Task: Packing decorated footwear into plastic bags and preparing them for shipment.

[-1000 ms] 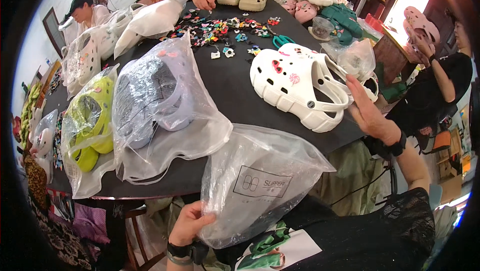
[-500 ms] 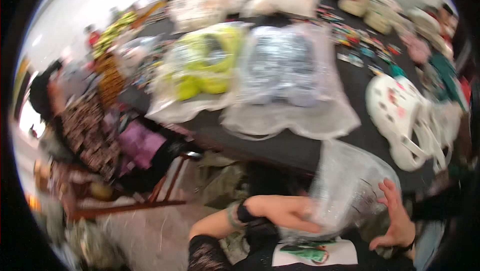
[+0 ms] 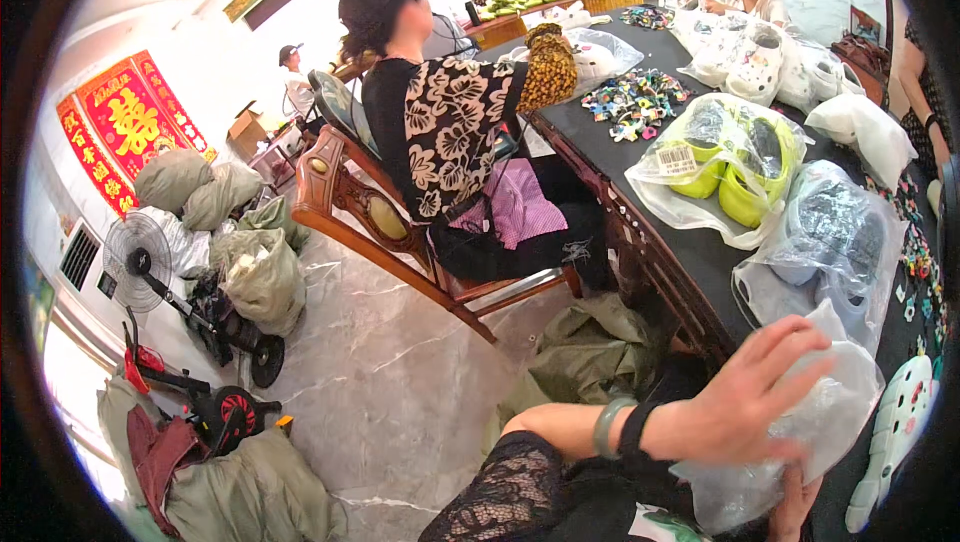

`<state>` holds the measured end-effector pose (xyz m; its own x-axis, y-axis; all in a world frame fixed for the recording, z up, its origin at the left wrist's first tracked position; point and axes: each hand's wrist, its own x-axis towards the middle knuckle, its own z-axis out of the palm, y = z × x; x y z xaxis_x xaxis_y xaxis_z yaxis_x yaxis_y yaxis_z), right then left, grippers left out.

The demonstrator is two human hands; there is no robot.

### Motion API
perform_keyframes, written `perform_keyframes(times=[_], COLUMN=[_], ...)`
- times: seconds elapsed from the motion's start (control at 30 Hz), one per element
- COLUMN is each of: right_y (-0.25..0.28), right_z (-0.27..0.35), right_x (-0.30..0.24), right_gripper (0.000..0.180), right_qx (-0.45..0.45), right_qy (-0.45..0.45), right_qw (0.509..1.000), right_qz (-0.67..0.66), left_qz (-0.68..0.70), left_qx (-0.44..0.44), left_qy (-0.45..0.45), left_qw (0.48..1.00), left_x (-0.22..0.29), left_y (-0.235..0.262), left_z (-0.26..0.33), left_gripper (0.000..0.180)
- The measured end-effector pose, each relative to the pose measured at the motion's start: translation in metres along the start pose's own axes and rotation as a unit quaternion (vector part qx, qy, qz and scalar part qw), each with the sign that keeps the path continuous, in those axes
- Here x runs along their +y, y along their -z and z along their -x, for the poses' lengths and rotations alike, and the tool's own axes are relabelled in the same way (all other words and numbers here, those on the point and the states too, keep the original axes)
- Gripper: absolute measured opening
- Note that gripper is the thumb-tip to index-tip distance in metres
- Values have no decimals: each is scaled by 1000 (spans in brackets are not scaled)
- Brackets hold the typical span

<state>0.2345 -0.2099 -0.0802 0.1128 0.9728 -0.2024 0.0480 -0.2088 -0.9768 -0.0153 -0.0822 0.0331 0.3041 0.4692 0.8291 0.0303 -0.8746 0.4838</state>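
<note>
A clear plastic bag (image 3: pixel 845 407) hung between the person's hands, in front of the bench (image 3: pixel 605 152). The left hand (image 3: pixel 735 407) lay across it, fingers spread and loose, gripping nothing visible; the right hand (image 3: pixel 796 504) was mostly hidden beneath the film, so its grasp could not be told. The step in hand looked like handling or opening the bag; the next move seemed to call for a firm hold on its mouth. Just beside it stood a white clog (image 3: pixel 892 442); beyond lay bagged lavender clogs (image 3: pixel 838 227) and lime-green clogs (image 3: pixel 755 167).
</note>
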Motion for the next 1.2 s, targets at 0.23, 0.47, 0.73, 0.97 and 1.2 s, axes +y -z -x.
perform_keyframes(times=[0.23, 0.47, 0.73, 0.97, 1.2], right_y=[-8, 23, 9, 105, 147], right_z=[10, 63, 55, 127, 106], right_x=[-60, -88, -70, -143, -159], right_gripper=[33, 116, 80, 53, 33], right_qx=[-316, 96, 36, 412, 149], right_qy=[348, 256, 286, 397, 57], right_qw=[845, 898, 922, 773, 625], right_qz=[255, 345, 257, 272, 764], left_qz=[444, 475, 531, 305, 213], left_qx=[-419, -361, -438, -416, -382], left_qy=[213, 394, 387, 47, 29], left_qw=[762, 699, 614, 855, 899], left_x=[-7, -37, -3, 5, -6], left_y=[-44, -51, -101, -119, -136], left_z=[58, 24, 15, 2, -2], left_gripper=[89, 54, 74, 48, 27])
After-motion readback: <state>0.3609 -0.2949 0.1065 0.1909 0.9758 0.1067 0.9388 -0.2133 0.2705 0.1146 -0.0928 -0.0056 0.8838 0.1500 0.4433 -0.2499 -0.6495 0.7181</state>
